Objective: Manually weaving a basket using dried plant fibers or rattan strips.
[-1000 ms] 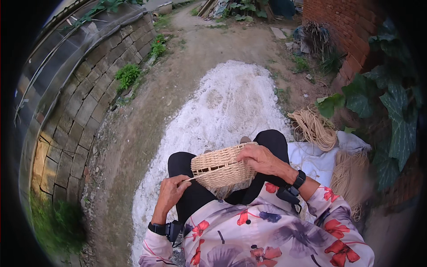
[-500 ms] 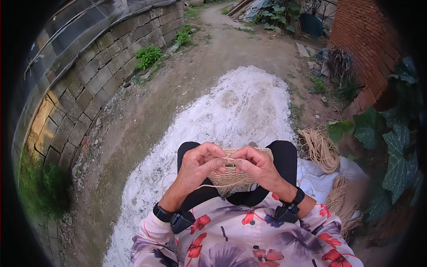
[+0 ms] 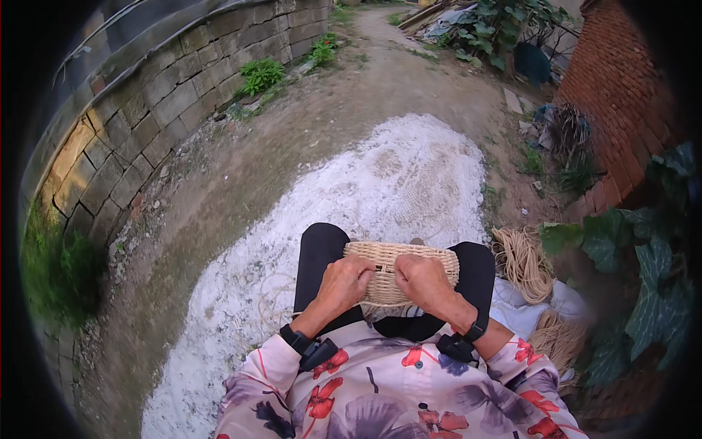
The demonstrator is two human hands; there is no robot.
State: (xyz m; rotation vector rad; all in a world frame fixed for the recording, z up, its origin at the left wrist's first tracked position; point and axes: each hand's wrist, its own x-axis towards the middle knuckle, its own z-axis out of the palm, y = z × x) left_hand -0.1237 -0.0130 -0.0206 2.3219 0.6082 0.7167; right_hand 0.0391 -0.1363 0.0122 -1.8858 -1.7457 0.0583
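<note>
A beige woven basket [image 3: 387, 293] made of twisted cord rests on my lap between my dark-trousered knees. A small dark gap shows in its weave between my two hands. My left hand [image 3: 345, 281] is closed at the left of this gap, thumb and fingers pinched against the weave. On the other side my right hand [image 3: 426, 279] is a fist, knuckles up, pressed to the basket. Whether a thin strand also runs between my fingertips is hidden. Loose cord [image 3: 274, 311] trails by my left knee.
Coils of beige cord [image 3: 523, 265] lie at my right on white sacking [image 3: 512, 304], with another bundle [image 3: 559, 336] nearer. White powdery ground [image 3: 395, 175] spreads ahead. A block wall [image 3: 168, 99] bends along the left; a brick wall [image 3: 621, 88] and big leaves [image 3: 651, 271] stand right.
Both hands have turned from raised fingertip pinches to closed, knuckles-up grips, drawn slightly apart. More of the basket's face now shows between and below them. The view has shifted slightly.
</note>
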